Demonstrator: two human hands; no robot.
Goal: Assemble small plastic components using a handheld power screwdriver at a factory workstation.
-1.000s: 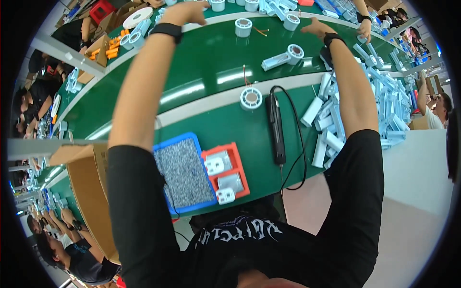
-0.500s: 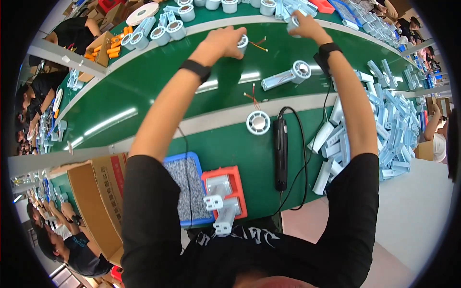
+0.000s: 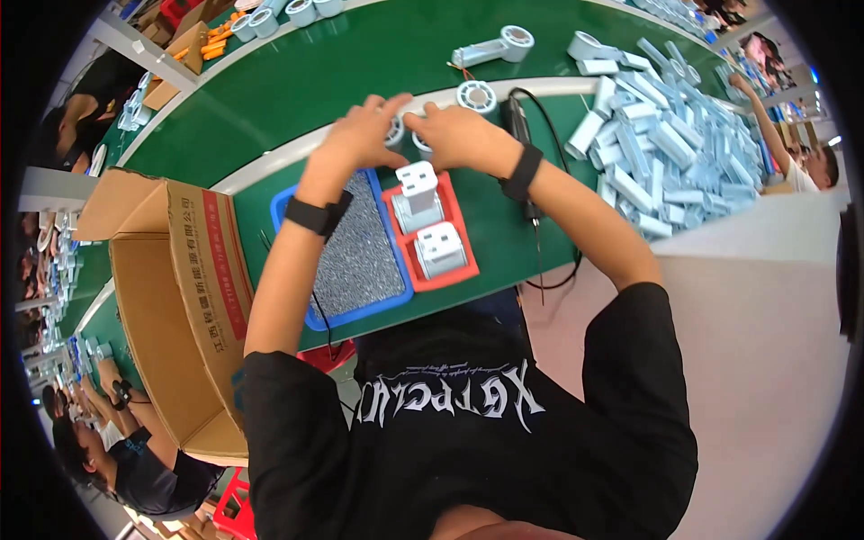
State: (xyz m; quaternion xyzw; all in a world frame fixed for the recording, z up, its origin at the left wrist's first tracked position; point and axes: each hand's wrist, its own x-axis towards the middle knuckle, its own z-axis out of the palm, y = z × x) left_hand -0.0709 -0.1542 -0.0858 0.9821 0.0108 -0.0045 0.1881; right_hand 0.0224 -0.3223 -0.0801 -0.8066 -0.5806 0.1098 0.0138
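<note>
Side by side above the front edge strip of the bench, both my hands are closed on light blue round parts. My left hand (image 3: 367,135) grips a round fan housing (image 3: 394,133), its slotted face partly showing. My right hand (image 3: 463,139) holds another light blue round part (image 3: 421,145), mostly hidden by the fingers. Just below them, a red tray (image 3: 456,276) holds two light blue pieces with white ends, one an upper piece (image 3: 418,193) and one a lower piece (image 3: 440,252). Beyond my right hand lies a round fan part (image 3: 476,96) with thin wires.
A blue tray (image 3: 407,297) of small grey metal pieces sits left of the red one. A black electric screwdriver (image 3: 517,121) with a cable lies to the right, beside a heap of light blue casings (image 3: 670,148). An open cardboard box (image 3: 202,270) stands left. An assembled handheld fan (image 3: 495,49) lies farther back.
Both hands have come back from the far side of the bench toward the red tray, carrying round parts and drawing close together. The view has shifted too.
</note>
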